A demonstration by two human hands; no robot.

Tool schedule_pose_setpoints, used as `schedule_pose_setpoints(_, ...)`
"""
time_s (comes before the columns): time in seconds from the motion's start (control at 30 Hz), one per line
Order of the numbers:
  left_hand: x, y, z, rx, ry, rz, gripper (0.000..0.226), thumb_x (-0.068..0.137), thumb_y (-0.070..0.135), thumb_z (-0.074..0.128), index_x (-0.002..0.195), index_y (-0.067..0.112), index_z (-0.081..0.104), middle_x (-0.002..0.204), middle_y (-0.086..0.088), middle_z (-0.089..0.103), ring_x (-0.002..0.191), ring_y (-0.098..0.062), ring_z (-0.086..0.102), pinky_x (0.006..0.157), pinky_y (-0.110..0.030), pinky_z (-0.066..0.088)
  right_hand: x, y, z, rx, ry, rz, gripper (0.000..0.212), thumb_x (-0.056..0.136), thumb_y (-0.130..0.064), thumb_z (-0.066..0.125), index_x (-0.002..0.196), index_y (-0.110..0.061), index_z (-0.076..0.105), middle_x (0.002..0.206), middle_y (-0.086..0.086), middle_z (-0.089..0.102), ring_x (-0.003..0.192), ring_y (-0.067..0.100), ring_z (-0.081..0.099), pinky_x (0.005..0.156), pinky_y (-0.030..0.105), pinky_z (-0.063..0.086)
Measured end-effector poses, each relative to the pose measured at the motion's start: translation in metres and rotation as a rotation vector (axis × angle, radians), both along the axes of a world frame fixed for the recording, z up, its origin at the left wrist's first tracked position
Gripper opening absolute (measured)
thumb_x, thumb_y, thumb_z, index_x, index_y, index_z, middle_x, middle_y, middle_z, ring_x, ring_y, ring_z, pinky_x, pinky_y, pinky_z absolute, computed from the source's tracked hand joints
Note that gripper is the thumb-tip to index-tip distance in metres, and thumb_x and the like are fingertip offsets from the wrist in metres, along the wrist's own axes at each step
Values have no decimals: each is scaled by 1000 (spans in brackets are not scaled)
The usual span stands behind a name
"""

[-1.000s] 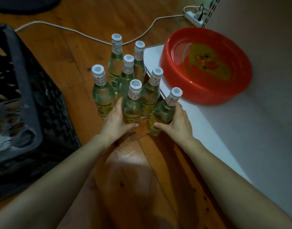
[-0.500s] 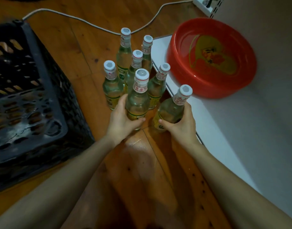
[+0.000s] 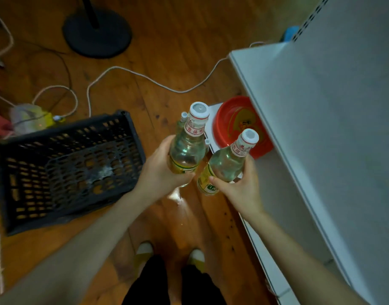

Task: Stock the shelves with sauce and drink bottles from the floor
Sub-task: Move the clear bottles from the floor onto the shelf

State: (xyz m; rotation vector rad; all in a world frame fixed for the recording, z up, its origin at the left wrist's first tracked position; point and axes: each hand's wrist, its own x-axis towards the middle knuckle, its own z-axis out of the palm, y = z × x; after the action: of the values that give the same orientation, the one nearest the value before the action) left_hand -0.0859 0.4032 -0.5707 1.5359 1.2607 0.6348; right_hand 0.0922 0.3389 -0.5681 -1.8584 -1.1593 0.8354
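My left hand point(image 3: 159, 170) grips a clear glass bottle point(image 3: 188, 148) with a white cap and yellow label, held upright high above the floor. My right hand point(image 3: 239, 190) grips a second like bottle point(image 3: 227, 164), tilted a little to the right. The two bottles are side by side, close together. Behind the left bottle, the white caps of other bottles on the floor point(image 3: 184, 115) peek out; the rest of that group is hidden. The grey-white shelf point(image 3: 321, 128) stands at the right.
A red plastic basin point(image 3: 224, 126) sits on the lowest shelf board. A black plastic crate point(image 3: 68, 168) lies on the wooden floor at left. A white cable point(image 3: 131, 73) and a black round stand base point(image 3: 97, 33) are farther back. My feet point(image 3: 169, 254) show below.
Both hands have lifted their bottles off the floor and away from the group. The view has risen, so the crate, the basin and the floor bottles now look smaller and lower.
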Motion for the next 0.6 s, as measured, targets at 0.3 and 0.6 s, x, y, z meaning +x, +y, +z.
schedule_pose_setpoints(0.3, -35, 25, 238, 168, -29, -24, 84, 55, 27, 85, 111, 56, 29, 97, 40, 48, 94, 18, 49, 83, -12, 41, -22, 14, 250, 134, 41, 6, 67, 60, -10, 84, 100, -47, 46, 104, -24, 57, 98, -11, 56, 81, 9, 46)
schedule_pose_setpoints(0.6, -1, 60, 400, 375, -50, -194, 91, 57, 23, 86, 133, 27, 36, 104, 30, 44, 103, 2, 45, 84, -20, 38, 8, 18, 415, 287, -31, -96, 74, 58, -6, 84, 113, -35, 44, 101, -24, 57, 88, -18, 57, 77, 10, 50)
